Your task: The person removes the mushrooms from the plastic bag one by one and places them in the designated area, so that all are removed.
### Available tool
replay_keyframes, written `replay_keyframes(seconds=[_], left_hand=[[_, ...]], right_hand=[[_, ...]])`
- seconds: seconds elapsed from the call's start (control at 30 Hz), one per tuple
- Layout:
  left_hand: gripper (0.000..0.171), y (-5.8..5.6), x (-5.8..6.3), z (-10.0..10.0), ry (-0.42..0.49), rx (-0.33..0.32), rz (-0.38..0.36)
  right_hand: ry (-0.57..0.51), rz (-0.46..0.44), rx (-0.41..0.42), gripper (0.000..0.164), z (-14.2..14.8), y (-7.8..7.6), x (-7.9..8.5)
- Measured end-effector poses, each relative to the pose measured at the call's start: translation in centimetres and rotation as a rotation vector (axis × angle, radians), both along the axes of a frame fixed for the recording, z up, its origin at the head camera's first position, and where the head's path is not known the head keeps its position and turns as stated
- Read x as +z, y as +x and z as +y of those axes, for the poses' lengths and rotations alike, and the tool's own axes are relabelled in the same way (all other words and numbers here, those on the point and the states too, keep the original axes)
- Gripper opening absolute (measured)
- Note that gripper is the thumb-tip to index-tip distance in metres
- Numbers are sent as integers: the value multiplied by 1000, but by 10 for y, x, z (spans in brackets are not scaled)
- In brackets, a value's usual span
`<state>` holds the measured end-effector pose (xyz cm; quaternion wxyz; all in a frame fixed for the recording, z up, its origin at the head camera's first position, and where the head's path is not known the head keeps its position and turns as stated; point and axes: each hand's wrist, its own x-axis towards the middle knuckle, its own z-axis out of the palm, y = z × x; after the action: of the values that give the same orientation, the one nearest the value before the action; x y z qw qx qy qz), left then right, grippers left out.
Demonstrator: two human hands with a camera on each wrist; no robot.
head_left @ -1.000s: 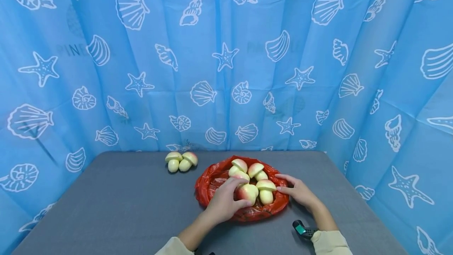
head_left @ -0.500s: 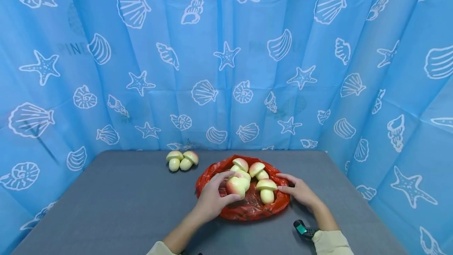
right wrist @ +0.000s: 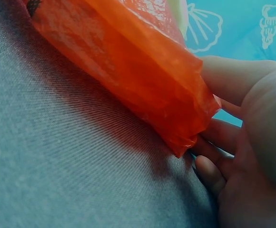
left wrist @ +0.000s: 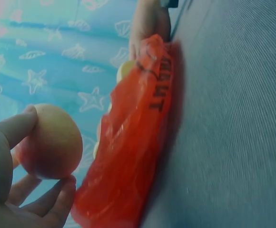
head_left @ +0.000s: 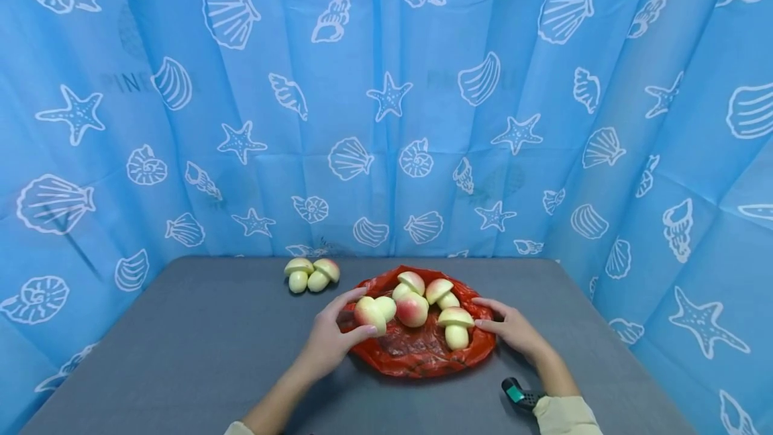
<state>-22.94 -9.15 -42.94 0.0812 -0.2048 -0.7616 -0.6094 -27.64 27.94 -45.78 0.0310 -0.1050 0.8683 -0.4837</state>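
Note:
My left hand [head_left: 326, 337] holds a mushroom [head_left: 370, 314] between thumb and fingers, over the left rim of a red plastic bag [head_left: 417, 364]. Its rounded cap is pale yellow flushed with pink; in the left wrist view the cap [left wrist: 52, 142] hides the stem. At the bag's right side, my right hand [head_left: 516, 333] grips the rim, thumb on one side and fingers on the other, as the right wrist view shows the bag's edge [right wrist: 190, 114]. Several similar mushrooms lie inside the bag, including one with its pink cap [head_left: 412, 310] turned forward and an upright one [head_left: 456, 329] near the right hand.
Two more mushrooms [head_left: 311, 274] lie together at the back left of the grey table [head_left: 199, 354]. Behind and beside the table hangs a blue curtain [head_left: 386, 126] with white shell prints. A dark strapped device [head_left: 521, 393] is on the right wrist.
My left hand has carried the mushroom leftward from the bag's middle to its left rim, uncovering the bag's inside and the pink-capped mushroom. The right hand has stayed at the bag's right rim.

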Motion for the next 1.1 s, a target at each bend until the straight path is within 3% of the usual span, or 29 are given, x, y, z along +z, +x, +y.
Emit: replay_keyframes(seconds=[0.37,0.63,0.83,1.1], left_hand=[[48,0,2,-30,54,110,2],[42,-6,0,-55,134,179,-89],[43,-9,-3,-74,89,243,-135],[44,-18,-15,-105,-3,294,-118]], right_hand=[[2,-13,-15,56,-1,2,0],[-2,-12,-14,55,-1,1,-1],[2,-14,-17,55,-1,1,-1],[15,-24,-32,55,-3,2,0]])
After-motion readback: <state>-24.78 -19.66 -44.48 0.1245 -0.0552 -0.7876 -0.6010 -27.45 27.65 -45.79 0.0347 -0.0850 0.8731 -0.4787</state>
